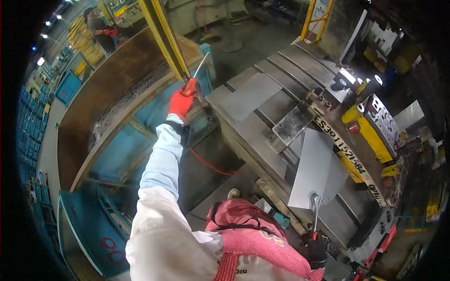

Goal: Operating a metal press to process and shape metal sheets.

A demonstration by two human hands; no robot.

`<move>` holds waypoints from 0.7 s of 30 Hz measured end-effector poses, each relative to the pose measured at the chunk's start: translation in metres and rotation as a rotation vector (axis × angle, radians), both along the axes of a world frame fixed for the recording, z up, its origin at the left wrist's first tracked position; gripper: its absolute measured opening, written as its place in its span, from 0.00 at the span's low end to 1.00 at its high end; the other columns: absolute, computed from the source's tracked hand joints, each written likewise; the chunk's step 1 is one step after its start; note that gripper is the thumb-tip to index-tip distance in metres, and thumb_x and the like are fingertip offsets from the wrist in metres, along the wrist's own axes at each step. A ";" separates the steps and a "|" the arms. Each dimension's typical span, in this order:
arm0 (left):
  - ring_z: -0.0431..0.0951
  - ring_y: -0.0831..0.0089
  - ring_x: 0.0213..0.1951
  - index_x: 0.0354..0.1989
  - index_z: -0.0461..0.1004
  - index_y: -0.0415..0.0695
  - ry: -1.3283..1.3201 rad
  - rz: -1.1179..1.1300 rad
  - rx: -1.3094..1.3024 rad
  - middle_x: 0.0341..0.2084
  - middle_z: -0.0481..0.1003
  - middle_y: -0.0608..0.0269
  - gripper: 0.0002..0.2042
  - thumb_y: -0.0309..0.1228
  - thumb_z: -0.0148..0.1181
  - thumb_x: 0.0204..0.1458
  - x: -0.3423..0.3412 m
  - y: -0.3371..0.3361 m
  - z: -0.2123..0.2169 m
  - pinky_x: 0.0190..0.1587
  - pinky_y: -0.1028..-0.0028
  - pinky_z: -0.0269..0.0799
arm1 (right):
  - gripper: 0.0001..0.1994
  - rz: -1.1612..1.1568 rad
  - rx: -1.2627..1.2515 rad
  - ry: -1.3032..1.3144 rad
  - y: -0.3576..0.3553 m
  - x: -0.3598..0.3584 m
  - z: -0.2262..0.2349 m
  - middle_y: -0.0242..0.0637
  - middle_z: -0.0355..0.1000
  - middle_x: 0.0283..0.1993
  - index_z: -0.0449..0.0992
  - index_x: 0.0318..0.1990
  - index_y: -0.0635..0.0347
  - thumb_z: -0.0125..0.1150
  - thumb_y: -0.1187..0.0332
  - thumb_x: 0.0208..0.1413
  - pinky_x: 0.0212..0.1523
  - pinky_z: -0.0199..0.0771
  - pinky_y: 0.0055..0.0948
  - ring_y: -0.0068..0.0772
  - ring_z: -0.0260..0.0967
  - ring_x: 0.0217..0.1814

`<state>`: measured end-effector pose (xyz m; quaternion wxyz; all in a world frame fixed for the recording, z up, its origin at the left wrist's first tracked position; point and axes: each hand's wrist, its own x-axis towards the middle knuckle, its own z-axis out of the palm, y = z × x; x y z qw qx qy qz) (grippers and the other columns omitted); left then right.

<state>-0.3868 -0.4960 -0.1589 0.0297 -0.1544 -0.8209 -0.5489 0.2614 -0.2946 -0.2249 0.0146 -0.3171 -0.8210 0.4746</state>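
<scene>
My left hand point(180, 102), in a red glove, reaches far forward beside a yellow post. Its fingers are closed on an orange-handled tool point(190, 87), from which a thin pale rod slants up. Low on the right, my right hand point(313, 248) wears a dark glove and grips a red-handled pick-up tool point(317, 216). That tool's bent metal rod ends in a round head against the near end of a flat sheet-metal blank point(309, 166). The blank lies tilted from the slotted press table toward the die. Whether the head sticks by suction or magnet I cannot tell.
The slotted steel table point(234, 133) carries another grey sheet point(251, 97) at its far left. Yellow-sided die blocks point(370, 136) stand at right. A large blue-and-rust scrap bin point(108, 159) is on the left, behind the yellow post point(164, 37). A person point(99, 32) stands far left. A red hose point(211, 167) crosses the floor.
</scene>
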 end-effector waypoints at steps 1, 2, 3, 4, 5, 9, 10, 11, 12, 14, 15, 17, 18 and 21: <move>0.72 0.76 0.29 0.48 0.68 0.46 -0.034 -0.161 0.238 0.31 0.74 0.66 0.20 0.27 0.58 0.42 -0.012 0.004 -0.010 0.30 0.78 0.67 | 0.14 -0.038 -0.030 -0.037 -0.003 -0.004 0.001 0.38 0.68 0.29 0.67 0.40 0.63 0.54 0.70 0.44 0.32 0.66 0.29 0.31 0.67 0.31; 0.72 0.76 0.28 0.47 0.68 0.45 -0.058 -0.149 0.195 0.30 0.74 0.65 0.19 0.25 0.56 0.42 -0.031 0.000 -0.022 0.29 0.77 0.67 | 0.15 -0.064 -0.050 -0.069 -0.004 -0.005 0.003 0.39 0.68 0.29 0.66 0.41 0.63 0.54 0.69 0.44 0.34 0.65 0.29 0.31 0.67 0.32; 0.72 0.75 0.27 0.47 0.69 0.45 -0.082 -0.138 0.152 0.30 0.73 0.65 0.18 0.24 0.55 0.43 -0.056 -0.005 -0.032 0.28 0.77 0.67 | 0.15 -0.087 -0.065 -0.097 -0.005 -0.009 0.004 0.39 0.68 0.30 0.66 0.41 0.63 0.54 0.69 0.44 0.35 0.65 0.29 0.32 0.66 0.33; 0.72 0.75 0.27 0.46 0.69 0.44 -0.115 -0.135 0.108 0.29 0.73 0.65 0.18 0.23 0.53 0.44 -0.072 0.000 -0.044 0.27 0.77 0.67 | 0.16 -0.109 -0.070 -0.118 -0.007 -0.010 0.006 0.40 0.68 0.31 0.66 0.42 0.64 0.54 0.69 0.44 0.36 0.65 0.29 0.32 0.66 0.33; 0.71 0.75 0.26 0.45 0.70 0.42 -0.226 -0.232 0.235 0.28 0.73 0.65 0.16 0.21 0.49 0.45 -0.071 0.017 -0.039 0.27 0.76 0.67 | 0.16 -0.139 -0.072 -0.135 -0.012 -0.010 0.006 0.40 0.68 0.32 0.65 0.43 0.64 0.54 0.69 0.44 0.37 0.64 0.30 0.32 0.66 0.34; 0.72 0.76 0.29 0.42 0.70 0.39 -0.202 -0.253 0.243 0.32 0.74 0.65 0.14 0.33 0.54 0.48 -0.083 0.041 -0.067 0.33 0.75 0.68 | 0.19 -0.183 -0.035 -0.161 -0.028 -0.003 0.005 0.42 0.68 0.35 0.64 0.46 0.64 0.54 0.68 0.45 0.41 0.63 0.30 0.34 0.65 0.37; 0.72 0.75 0.30 0.43 0.70 0.40 -0.285 -0.164 0.162 0.33 0.74 0.65 0.15 0.35 0.53 0.49 -0.084 0.036 -0.079 0.32 0.74 0.69 | 0.19 -0.165 -0.019 -0.160 -0.026 -0.002 0.002 0.43 0.68 0.36 0.64 0.46 0.64 0.54 0.67 0.45 0.42 0.63 0.31 0.35 0.65 0.38; 0.71 0.72 0.33 0.44 0.69 0.39 -0.290 -0.121 0.095 0.35 0.73 0.62 0.17 0.36 0.54 0.48 -0.092 0.035 -0.092 0.35 0.73 0.68 | 0.20 -0.165 -0.010 -0.155 -0.027 -0.004 0.004 0.43 0.68 0.37 0.64 0.47 0.65 0.54 0.67 0.45 0.44 0.62 0.31 0.35 0.64 0.39; 0.70 0.70 0.35 0.45 0.67 0.38 -0.256 -0.062 0.022 0.36 0.72 0.59 0.19 0.37 0.54 0.48 -0.097 0.033 -0.105 0.37 0.72 0.66 | 0.21 -0.185 -0.038 -0.163 -0.025 -0.011 0.012 0.44 0.68 0.38 0.64 0.48 0.65 0.54 0.67 0.45 0.45 0.62 0.31 0.35 0.64 0.40; 0.68 0.64 0.40 0.47 0.65 0.37 -0.099 0.134 -0.150 0.39 0.69 0.54 0.22 0.39 0.56 0.46 -0.104 0.027 -0.128 0.42 0.70 0.64 | 0.21 -0.294 -0.202 -0.183 -0.026 -0.035 0.043 0.45 0.67 0.38 0.64 0.48 0.64 0.54 0.66 0.46 0.45 0.62 0.31 0.34 0.64 0.41; 0.67 0.62 0.43 0.48 0.63 0.36 0.042 0.304 -0.284 0.41 0.68 0.51 0.24 0.40 0.57 0.45 -0.100 0.024 -0.134 0.44 0.69 0.63 | 0.21 -0.327 -0.237 -0.169 -0.028 -0.043 0.050 0.45 0.67 0.38 0.63 0.49 0.64 0.55 0.66 0.46 0.45 0.62 0.30 0.34 0.64 0.42; 0.65 0.56 0.47 0.49 0.61 0.35 0.251 0.578 -0.431 0.44 0.66 0.46 0.28 0.41 0.58 0.44 -0.070 0.030 -0.136 0.49 0.67 0.61 | 0.22 -0.322 -0.123 -0.088 -0.029 -0.041 0.043 0.44 0.67 0.37 0.63 0.50 0.63 0.55 0.66 0.46 0.43 0.63 0.29 0.32 0.64 0.40; 0.64 0.54 0.50 0.50 0.60 0.34 0.273 0.482 -0.353 0.45 0.65 0.43 0.30 0.42 0.59 0.43 -0.050 0.035 -0.133 0.52 0.66 0.60 | 0.22 -0.346 -0.185 -0.101 -0.029 -0.041 0.048 0.44 0.67 0.37 0.62 0.51 0.63 0.54 0.66 0.47 0.42 0.63 0.28 0.32 0.64 0.39; 0.59 0.53 0.54 0.54 0.54 0.32 0.259 0.095 -0.143 0.52 0.59 0.43 0.37 0.42 0.62 0.40 0.043 0.045 -0.122 0.55 0.64 0.55 | 0.24 -0.328 -0.280 -0.132 -0.030 -0.042 0.077 0.43 0.67 0.37 0.60 0.53 0.61 0.54 0.66 0.48 0.42 0.64 0.27 0.31 0.65 0.39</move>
